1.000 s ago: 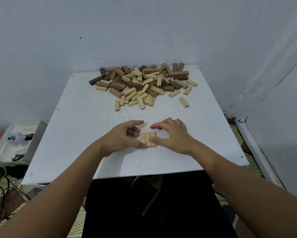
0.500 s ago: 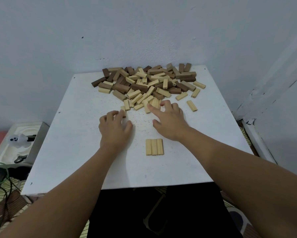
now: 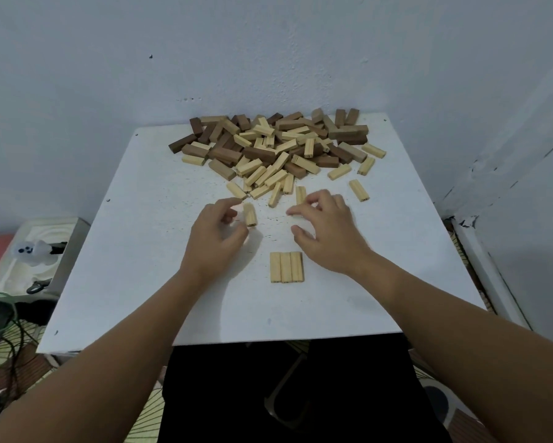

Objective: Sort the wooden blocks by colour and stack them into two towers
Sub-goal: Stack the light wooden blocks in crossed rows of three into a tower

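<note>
Light block (image 3: 250, 214) pinched at near end by left hand (image 3: 216, 233), fingers curled round it, far end angled up off white table (image 3: 134, 251). Right hand (image 3: 328, 233) with fingers curled over second light block (image 3: 300, 196); whether gripped, cannot tell. Row of three light blocks (image 3: 286, 267) flat between wrists, near table edge. Mixed pile of light and dark blocks (image 3: 278, 148) beyond fingertips, against wall (image 3: 268, 52).

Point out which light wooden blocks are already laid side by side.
The three light blocks near the table's front edge, below the right hand; they lie flush and parallel, while the others lie scattered.
</note>
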Action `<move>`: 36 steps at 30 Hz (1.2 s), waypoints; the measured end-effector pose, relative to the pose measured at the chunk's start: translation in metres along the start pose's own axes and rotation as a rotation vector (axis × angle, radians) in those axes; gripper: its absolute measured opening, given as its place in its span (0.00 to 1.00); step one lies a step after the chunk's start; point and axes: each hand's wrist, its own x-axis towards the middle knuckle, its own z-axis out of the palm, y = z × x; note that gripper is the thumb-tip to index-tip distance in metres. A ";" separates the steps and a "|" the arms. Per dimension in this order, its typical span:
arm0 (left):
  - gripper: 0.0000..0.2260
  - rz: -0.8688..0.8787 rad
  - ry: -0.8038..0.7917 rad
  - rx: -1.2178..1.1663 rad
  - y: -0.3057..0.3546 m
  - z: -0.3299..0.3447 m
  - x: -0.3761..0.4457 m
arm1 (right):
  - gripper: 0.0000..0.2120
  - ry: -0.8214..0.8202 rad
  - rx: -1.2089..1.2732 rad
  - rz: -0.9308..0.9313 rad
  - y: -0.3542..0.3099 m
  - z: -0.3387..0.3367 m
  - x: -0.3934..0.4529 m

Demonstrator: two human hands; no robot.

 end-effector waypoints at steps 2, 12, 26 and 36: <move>0.14 -0.021 -0.144 -0.036 0.005 -0.016 -0.005 | 0.18 -0.157 0.160 0.026 -0.001 -0.009 -0.013; 0.38 0.055 -0.595 0.294 0.019 -0.017 -0.009 | 0.35 -0.437 0.157 0.070 -0.004 -0.028 -0.025; 0.29 0.089 -0.490 0.284 -0.003 -0.037 -0.018 | 0.26 -0.214 0.073 0.069 -0.046 0.016 -0.028; 0.27 -0.076 -0.424 0.324 -0.062 -0.120 -0.011 | 0.28 -0.284 0.091 0.062 -0.130 0.071 0.022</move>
